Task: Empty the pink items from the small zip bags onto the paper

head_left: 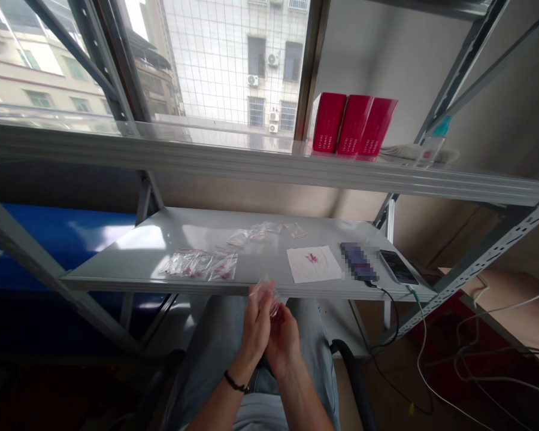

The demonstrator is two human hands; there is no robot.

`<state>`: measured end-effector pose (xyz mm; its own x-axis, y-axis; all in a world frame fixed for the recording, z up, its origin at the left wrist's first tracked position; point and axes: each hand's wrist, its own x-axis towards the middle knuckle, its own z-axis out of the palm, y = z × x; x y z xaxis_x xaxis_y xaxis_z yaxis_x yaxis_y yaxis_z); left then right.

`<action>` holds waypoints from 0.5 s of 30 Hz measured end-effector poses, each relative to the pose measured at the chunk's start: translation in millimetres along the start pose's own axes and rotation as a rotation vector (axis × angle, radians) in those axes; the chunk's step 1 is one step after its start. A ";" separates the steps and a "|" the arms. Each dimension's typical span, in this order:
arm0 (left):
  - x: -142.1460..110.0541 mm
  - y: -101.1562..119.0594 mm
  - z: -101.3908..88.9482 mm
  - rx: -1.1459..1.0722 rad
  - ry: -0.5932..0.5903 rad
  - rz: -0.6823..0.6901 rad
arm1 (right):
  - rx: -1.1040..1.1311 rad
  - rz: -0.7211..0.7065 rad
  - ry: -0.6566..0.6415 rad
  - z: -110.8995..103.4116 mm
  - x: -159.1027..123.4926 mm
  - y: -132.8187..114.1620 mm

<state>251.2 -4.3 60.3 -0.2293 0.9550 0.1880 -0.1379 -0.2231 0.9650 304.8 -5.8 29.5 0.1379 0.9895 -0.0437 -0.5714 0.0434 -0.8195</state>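
Both hands meet over my lap, just below the front edge of the grey metal shelf (130, 245). My left hand (255, 326) and my right hand (284, 341) pinch a small clear plastic bag (269, 293) between them, fingers closed on it; something small and red shows in it. On the shelf lies a heap of similar clear bags with red bits (202, 264), a looser row of bags (265, 232) farther back, and a white paper sheet (313, 263) with a few red pieces on it.
Two phones (379, 263) lie at the shelf's right end with cables running down to the floor. Three red boxes (353, 124) stand on the upper shelf by the window. A blue surface (49, 239) sits at left. Slanted metal rack struts frame both sides.
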 end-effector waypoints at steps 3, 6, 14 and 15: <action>11.6 8.5 -2.8 0.062 0.059 -0.003 | 0.124 0.060 0.088 -4.6 2.6 3.4; 37.9 24.9 -10.9 0.081 0.088 0.025 | 0.183 0.073 0.119 -17.1 6.7 -8.7; 202.0 83.6 -29.9 0.501 -0.016 0.090 | -0.515 -0.380 0.223 -57.2 81.6 -136.2; 219.8 85.8 -31.3 0.544 -0.028 0.073 | -0.824 -0.438 0.235 -57.5 99.0 -150.8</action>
<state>158.7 180.3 178.7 -0.1927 0.9473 0.2560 0.3976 -0.1631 0.9029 451.1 77.7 115.9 0.4139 0.8515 0.3219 0.3054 0.2032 -0.9303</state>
